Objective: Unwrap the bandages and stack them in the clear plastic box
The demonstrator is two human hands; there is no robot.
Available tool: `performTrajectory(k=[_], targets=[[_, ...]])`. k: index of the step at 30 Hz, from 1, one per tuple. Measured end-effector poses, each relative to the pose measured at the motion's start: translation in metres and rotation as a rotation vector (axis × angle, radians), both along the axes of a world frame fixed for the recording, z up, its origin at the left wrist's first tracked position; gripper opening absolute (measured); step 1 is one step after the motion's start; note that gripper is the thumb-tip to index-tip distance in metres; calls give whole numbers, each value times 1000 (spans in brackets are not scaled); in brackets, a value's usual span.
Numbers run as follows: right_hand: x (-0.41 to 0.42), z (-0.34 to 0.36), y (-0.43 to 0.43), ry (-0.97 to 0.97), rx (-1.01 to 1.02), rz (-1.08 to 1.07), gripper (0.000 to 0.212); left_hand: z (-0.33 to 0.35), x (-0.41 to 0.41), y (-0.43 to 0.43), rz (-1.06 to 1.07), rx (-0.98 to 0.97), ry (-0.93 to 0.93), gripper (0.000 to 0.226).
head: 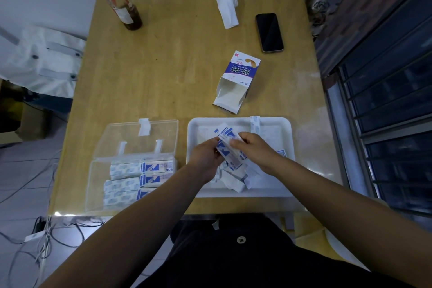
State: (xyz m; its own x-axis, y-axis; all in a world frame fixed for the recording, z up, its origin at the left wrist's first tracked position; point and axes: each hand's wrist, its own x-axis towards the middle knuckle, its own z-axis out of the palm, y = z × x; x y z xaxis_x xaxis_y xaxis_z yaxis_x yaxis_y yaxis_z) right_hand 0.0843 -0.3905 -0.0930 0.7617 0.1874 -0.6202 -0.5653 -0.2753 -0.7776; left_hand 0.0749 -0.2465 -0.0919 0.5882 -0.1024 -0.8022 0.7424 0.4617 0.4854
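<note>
Above the white tray (284,128) my left hand (207,155) and my right hand (253,151) both hold a bunch of blue-and-white wrapped bandages (225,139). Loose bandage strips and torn wrappers (236,179) lie in the tray under my hands. One strip (255,124) hangs over the tray's far rim. To the left stands the clear plastic box (98,184) with its lid (140,138) folded back. Inside it, rows of bandages (138,176) lie stacked side by side.
An opened bandage carton (236,82) lies behind the tray. Farther back on the wooden table (168,70) are a black phone (269,31), a crumpled tissue (226,6) and a plastic cup with a red straw (124,4). Cables (44,236) trail on the floor at left.
</note>
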Motion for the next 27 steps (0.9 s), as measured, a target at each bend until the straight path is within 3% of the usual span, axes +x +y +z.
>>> performTrajectory(k=[6,12,15,18,23,27], targets=[[-7,-1,-4,35,2,28,15,2,-2,-3,118,171,-21,22],[-10,-3,-6,36,-44,128,26,4,-3,-5,188,135,-52,27],[-9,1,-7,26,-48,166,29,4,-3,-6,151,96,-59,30],[-5,1,-9,-81,-167,268,17,1,-4,-5,47,112,-102,33],[-1,-15,-16,-501,-612,318,10,-14,-5,11,-467,652,-478,31],[-3,-33,-11,-726,-801,456,6,-21,-5,10,-773,1005,-692,38]])
